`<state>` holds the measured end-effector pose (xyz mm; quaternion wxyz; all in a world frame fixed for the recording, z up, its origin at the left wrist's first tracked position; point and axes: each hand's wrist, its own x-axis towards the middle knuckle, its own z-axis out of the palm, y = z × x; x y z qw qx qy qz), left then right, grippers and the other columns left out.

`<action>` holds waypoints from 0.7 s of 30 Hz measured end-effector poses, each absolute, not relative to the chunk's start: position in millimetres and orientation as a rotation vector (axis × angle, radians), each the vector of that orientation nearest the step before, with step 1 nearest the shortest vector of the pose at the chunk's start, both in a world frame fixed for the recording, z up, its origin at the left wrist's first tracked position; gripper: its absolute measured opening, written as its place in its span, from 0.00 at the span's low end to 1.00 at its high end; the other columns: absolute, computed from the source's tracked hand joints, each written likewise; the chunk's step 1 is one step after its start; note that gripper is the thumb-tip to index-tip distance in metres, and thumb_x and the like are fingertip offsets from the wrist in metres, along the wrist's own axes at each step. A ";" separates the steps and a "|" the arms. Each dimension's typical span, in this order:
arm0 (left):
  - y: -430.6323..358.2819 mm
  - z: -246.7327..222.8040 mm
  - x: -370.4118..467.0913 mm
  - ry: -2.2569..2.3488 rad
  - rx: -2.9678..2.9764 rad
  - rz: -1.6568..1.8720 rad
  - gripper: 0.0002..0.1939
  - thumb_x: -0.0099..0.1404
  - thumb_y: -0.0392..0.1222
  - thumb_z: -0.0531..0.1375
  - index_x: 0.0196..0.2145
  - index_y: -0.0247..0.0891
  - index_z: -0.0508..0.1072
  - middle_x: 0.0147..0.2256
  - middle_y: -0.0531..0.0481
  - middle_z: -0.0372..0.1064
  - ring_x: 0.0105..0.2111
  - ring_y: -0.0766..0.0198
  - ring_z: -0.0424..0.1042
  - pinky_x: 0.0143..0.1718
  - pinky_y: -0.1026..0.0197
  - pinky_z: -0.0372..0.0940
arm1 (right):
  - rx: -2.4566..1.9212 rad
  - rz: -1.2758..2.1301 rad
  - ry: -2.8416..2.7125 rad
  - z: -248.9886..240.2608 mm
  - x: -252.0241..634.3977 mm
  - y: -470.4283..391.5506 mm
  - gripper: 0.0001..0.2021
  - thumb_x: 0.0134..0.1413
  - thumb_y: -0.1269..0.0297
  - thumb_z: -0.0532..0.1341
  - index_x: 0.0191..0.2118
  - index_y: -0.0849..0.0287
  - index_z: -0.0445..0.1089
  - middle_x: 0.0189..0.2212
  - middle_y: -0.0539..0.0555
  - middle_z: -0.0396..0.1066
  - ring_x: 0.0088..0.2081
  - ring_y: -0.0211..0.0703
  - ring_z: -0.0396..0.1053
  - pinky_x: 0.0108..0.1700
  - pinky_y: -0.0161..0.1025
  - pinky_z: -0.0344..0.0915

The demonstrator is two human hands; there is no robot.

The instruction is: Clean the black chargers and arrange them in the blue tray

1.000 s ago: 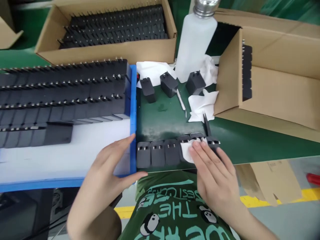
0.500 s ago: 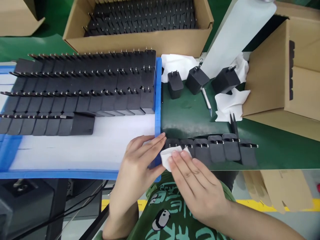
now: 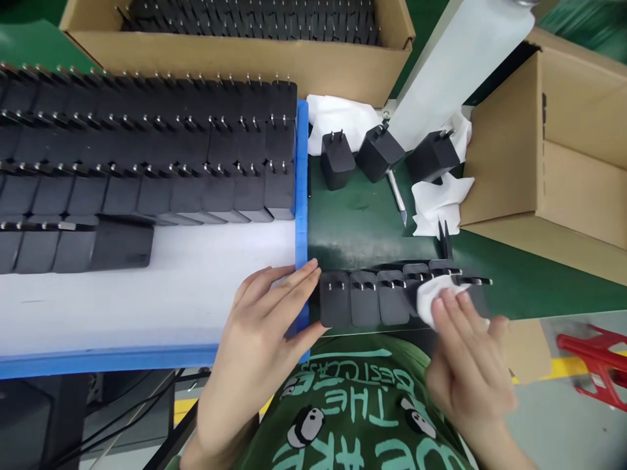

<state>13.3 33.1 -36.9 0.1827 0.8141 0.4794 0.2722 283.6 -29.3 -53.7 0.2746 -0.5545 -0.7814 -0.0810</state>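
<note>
A row of several black plug adapters (image 3: 365, 303) stands along the table's front edge with prongs up. My right hand (image 3: 465, 346) presses a white cloth (image 3: 431, 297) onto the adapters at the row's right end, partly covering them. My left hand (image 3: 277, 313) rests over the blue tray rim (image 3: 302, 196), its fingers apart and holding nothing, with fingertips beside the leftmost adapter of the row. Many more black adapters (image 3: 186, 143) fill the back and left of the white-floored tray.
Behind the tray stands a cardboard box (image 3: 235, 62) full of adapters. Three adapters (image 3: 337, 163), a craft knife (image 3: 398, 198), tweezers (image 3: 445, 240), crumpled white cloths (image 3: 441, 202) and a tall white object (image 3: 460, 65) lie right of the tray. Another cardboard box (image 3: 504, 137) is further right.
My right hand has moved right with the white cloth, from the left end of the row to its right end, uncovering the left adapters. My left hand stays at the tray rim.
</note>
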 end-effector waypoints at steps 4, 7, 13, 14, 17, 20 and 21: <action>33.1 -35.4 14.4 1.371 2.306 0.763 0.23 0.65 0.38 0.65 0.56 0.33 0.68 0.55 0.43 0.72 0.52 0.50 0.68 0.49 0.46 0.67 | -1.300 -0.193 -2.258 -55.4 238.8 -23.8 0.26 0.54 0.84 0.51 0.58 0.71 0.69 0.56 0.61 0.70 0.63 0.46 0.63 0.72 0.45 0.44; 32.6 -34.8 14.9 1.373 2.330 0.775 0.20 0.65 0.35 0.63 0.54 0.31 0.69 0.54 0.42 0.72 0.51 0.50 0.68 0.49 0.46 0.67 | -1.126 -0.124 -2.310 -50.0 219.2 -17.3 0.22 0.60 0.80 0.48 0.54 0.68 0.73 0.55 0.58 0.71 0.63 0.46 0.64 0.71 0.43 0.47; 30.6 -37.8 14.7 1.391 2.290 0.777 0.23 0.61 0.30 0.62 0.55 0.34 0.69 0.56 0.45 0.71 0.51 0.51 0.69 0.52 0.46 0.65 | -0.953 -0.072 -2.455 -43.8 221.0 -8.2 0.23 0.62 0.78 0.46 0.54 0.71 0.72 0.57 0.60 0.70 0.62 0.48 0.65 0.70 0.43 0.52; 30.6 -38.1 14.8 1.394 2.290 0.782 0.23 0.61 0.29 0.62 0.55 0.34 0.69 0.56 0.45 0.71 0.51 0.51 0.69 0.52 0.46 0.65 | -0.922 -0.075 -2.472 -43.0 220.9 -6.1 0.22 0.62 0.77 0.46 0.54 0.72 0.73 0.56 0.61 0.71 0.62 0.48 0.66 0.69 0.43 0.53; 31.0 -37.6 15.1 1.394 2.309 0.794 0.21 0.63 0.30 0.59 0.55 0.35 0.69 0.55 0.45 0.72 0.51 0.51 0.70 0.51 0.46 0.66 | -0.827 -0.123 -2.504 -39.1 217.1 -0.7 0.21 0.64 0.75 0.47 0.52 0.72 0.74 0.55 0.61 0.72 0.59 0.49 0.68 0.68 0.42 0.57; 29.4 -34.5 14.1 1.381 2.328 0.757 0.21 0.66 0.31 0.58 0.57 0.34 0.67 0.57 0.42 0.70 0.54 0.51 0.68 0.53 0.45 0.65 | -0.734 0.076 -2.537 -29.3 222.4 -5.8 0.22 0.64 0.74 0.46 0.52 0.72 0.73 0.56 0.60 0.71 0.61 0.48 0.67 0.67 0.42 0.59; 27.9 -33.1 13.5 1.364 2.337 0.765 0.22 0.66 0.32 0.60 0.57 0.33 0.67 0.58 0.41 0.68 0.55 0.50 0.67 0.55 0.43 0.65 | -0.774 0.175 -2.517 -25.0 229.1 -11.3 0.22 0.65 0.74 0.45 0.54 0.69 0.73 0.56 0.58 0.72 0.61 0.45 0.67 0.68 0.41 0.59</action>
